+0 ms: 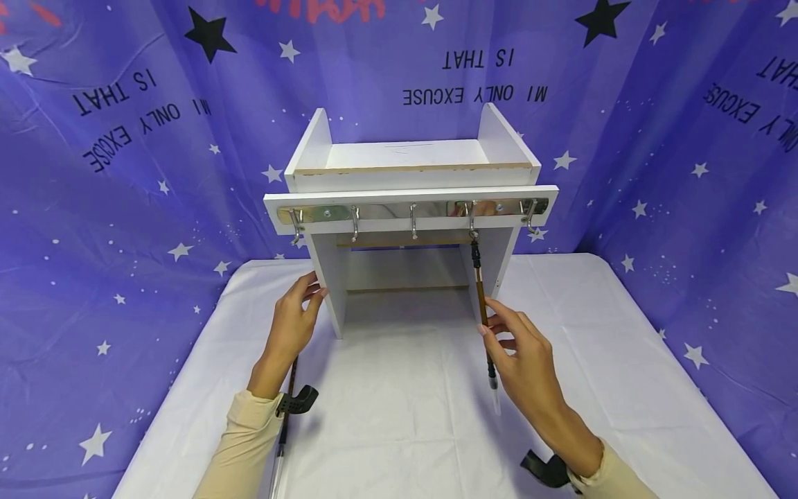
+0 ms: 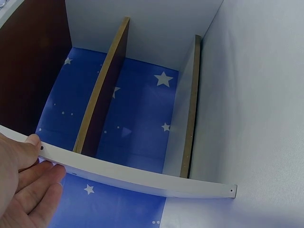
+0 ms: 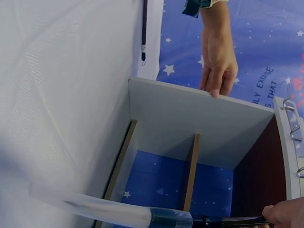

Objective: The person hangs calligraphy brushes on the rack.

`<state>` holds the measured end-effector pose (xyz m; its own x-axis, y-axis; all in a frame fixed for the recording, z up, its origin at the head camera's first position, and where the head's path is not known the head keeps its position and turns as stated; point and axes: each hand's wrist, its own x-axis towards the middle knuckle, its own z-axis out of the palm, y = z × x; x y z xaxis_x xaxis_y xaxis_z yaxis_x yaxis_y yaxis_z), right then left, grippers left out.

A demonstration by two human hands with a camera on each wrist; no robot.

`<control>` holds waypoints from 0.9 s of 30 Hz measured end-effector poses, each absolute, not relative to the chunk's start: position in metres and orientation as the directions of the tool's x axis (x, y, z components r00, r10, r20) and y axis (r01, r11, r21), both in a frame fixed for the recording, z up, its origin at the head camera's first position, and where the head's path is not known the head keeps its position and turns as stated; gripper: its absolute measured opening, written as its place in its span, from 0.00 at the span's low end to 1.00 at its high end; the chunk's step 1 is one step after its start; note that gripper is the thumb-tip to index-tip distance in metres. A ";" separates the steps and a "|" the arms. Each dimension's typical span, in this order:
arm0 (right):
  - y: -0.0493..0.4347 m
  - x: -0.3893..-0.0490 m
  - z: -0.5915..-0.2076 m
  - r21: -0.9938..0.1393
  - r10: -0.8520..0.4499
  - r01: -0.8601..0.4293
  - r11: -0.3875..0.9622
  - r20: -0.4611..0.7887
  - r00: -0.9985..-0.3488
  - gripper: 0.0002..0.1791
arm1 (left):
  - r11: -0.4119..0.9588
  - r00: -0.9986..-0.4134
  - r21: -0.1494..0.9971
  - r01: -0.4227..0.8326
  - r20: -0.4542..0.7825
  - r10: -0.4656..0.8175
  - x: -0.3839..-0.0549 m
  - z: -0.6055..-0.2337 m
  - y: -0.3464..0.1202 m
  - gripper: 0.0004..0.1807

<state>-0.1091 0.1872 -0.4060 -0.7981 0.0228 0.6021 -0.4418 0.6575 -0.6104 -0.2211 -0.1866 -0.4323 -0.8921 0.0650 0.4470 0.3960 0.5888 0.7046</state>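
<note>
A white shelf rack (image 1: pixel 411 179) stands on the table with a metal hook rail (image 1: pixel 383 211) across its front. My left hand (image 1: pixel 293 315) pinches the front edge of the rack's left side panel (image 2: pixel 118 167), thumb on one face and fingers on the other. With thumb and fingertips, my right hand (image 1: pixel 526 353) holds a calligraphy brush (image 1: pixel 480 284) by its brown handle. The brush points down, and its black top end is right at the second hook (image 1: pixel 472 216) from the right. A clear cap (image 3: pixel 114 211) covers its pale tip.
Another brush (image 1: pixel 291 381) with a clear cap lies on the white table cover (image 1: pixel 405 416), partly behind my left forearm. Purple starred curtains (image 1: pixel 623 138) surround the table at the back and sides. Inside the rack are brown-edged cross boards (image 2: pixel 102 85).
</note>
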 end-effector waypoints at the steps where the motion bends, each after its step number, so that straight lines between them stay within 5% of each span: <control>1: 0.187 -0.110 -0.407 -0.611 0.022 -0.442 0.657 0.601 -0.799 0.30 | 0.589 -0.892 0.704 0.397 0.448 0.065 -0.221 -0.432 -0.187 0.21; 27: 0.177 -0.139 -0.431 -0.644 0.042 -0.457 0.614 0.605 -0.795 0.26 | 0.593 -0.897 0.708 0.384 0.438 0.059 -0.222 -0.433 -0.187 0.21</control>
